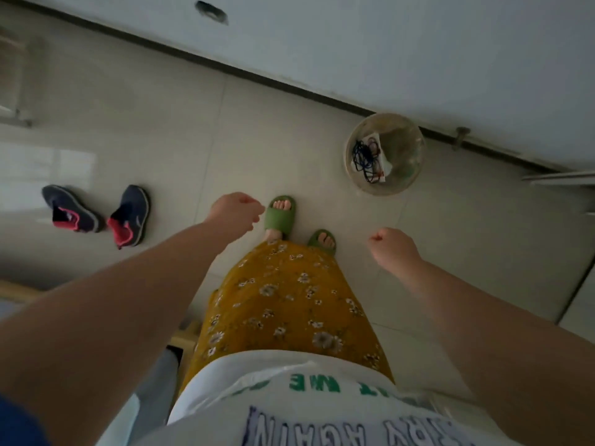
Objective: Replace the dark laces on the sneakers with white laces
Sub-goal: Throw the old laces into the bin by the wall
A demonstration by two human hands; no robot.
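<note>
At the far left, the two sneakers (96, 214) are lying on the floor tiles (264, 130), well apart from the person, their pink linings facing the camera. No lace is showing on them from here, dark or white, though blur is making that hard to settle.

Moving right, the left hand (233, 212) is hanging out over the floor with its fingers curling loosely inward and nothing in them. Beside it the person's feet, in green slippers (280, 215), are standing on the tiles below a yellow flowered skirt (283, 300).

Further right, the right hand (391, 247) is also hanging free, its fingers curling into a loose fist around nothing.

Beyond it, near the wall, a round bin (415, 149) is sitting on the floor, and a tangle of dark laces (365, 156) is lying inside it on a white wrapper. White laces are not showing anywhere in view.

By my reading, the old laces are already discarded and the step in hand is going back to the sneakers. To do it well, the person should be crouching close, bringing the white laces along, turning each shoe upright with the toe pointing away, and threading from the lowest eyelets with both ends kept even.
</note>
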